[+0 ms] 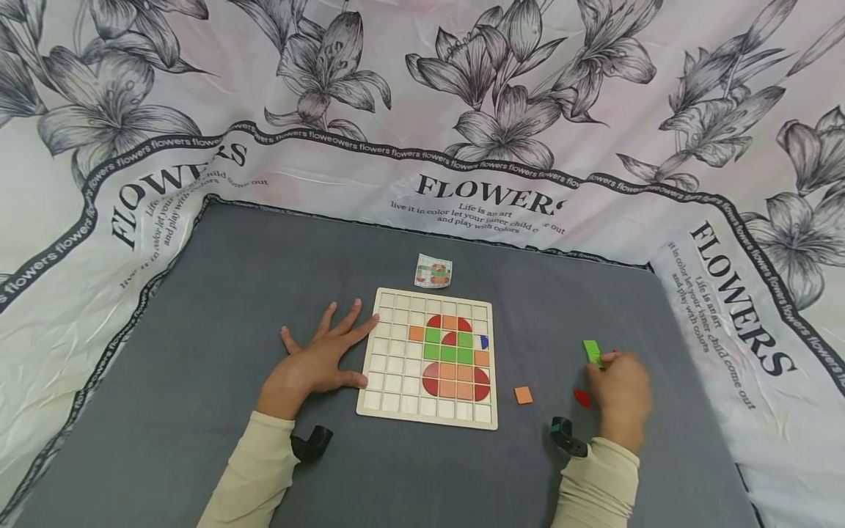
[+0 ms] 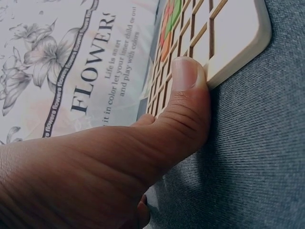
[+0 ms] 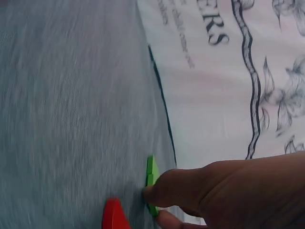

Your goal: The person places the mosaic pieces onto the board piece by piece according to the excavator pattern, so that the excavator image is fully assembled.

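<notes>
My left hand (image 1: pixel 317 363) lies with fingers spread beside a wooden grid board (image 1: pixel 396 367); its thumb and index fingertip touch the board's left edge. In the left wrist view the thumb (image 2: pixel 183 90) presses on the board's rim. Red, green and orange tiles and a blue piece (image 1: pixel 485 342) sit in the cells. To the right, my right hand (image 1: pixel 620 392) has curled fingers and pinches at green tiles (image 1: pixel 590 350) on the table. A red curved tile (image 1: pixel 582 398) lies just beside that hand. Part of the green tiles is hidden behind the fingers.
A loose orange square tile (image 1: pixel 523 395) lies between the board and the right hand. Behind the board is a small picture card (image 1: pixel 433 271) with a coloured pattern. Flower-printed cloth (image 1: pixel 488 198) borders the grey table surface (image 1: pixel 264 257).
</notes>
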Motion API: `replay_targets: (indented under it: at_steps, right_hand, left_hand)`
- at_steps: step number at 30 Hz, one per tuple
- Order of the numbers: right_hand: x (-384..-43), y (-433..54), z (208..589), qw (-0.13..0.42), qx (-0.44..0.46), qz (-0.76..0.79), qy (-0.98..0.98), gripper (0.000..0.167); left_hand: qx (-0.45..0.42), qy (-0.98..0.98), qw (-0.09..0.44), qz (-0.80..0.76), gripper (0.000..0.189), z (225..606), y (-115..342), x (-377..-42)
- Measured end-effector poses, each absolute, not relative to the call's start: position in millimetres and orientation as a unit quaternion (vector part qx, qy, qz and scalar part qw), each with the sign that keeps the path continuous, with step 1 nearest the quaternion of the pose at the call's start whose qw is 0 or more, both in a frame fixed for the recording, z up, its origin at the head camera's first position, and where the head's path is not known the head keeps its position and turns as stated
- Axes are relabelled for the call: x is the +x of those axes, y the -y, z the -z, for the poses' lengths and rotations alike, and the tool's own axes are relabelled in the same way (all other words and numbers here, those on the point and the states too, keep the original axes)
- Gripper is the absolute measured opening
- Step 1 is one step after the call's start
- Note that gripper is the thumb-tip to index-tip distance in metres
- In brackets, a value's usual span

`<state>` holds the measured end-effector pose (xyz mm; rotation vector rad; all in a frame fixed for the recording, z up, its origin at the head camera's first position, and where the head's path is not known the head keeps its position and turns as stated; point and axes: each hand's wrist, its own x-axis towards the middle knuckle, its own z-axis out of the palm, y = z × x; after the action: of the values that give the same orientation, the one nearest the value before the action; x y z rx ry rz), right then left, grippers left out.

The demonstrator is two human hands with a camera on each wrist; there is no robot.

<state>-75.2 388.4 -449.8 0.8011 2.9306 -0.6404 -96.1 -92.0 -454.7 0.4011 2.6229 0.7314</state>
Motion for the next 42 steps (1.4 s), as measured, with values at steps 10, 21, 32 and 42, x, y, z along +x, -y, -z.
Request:
replay_targets:
  at_steps: [10,21,32,42]
  right_hand:
    - [-89,-335,437,-0.034,0.199,0.221,-0.954,0.032]
    - [-107,-278,425,-0.060,0.139,0.223,-0.963,0.025]
    - [-117,-221,431,-0.068,0.033,0.234,-0.969,0.023]
    - [-118,-172,436,-0.081,-0.098,0.238,-0.963,0.018]
  left_hand:
    - [0.143,-0.935,0.191,-0.263,0.105,458,92,-97]
    - [0.140,-0.934,0.196,-0.263,0.107,458,91,-98]
    - [0.136,-0.936,0.196,-0.259,0.106,458,93,-97]
    - [0.136,-0.935,0.196,-0.263,0.106,457,93,-98]
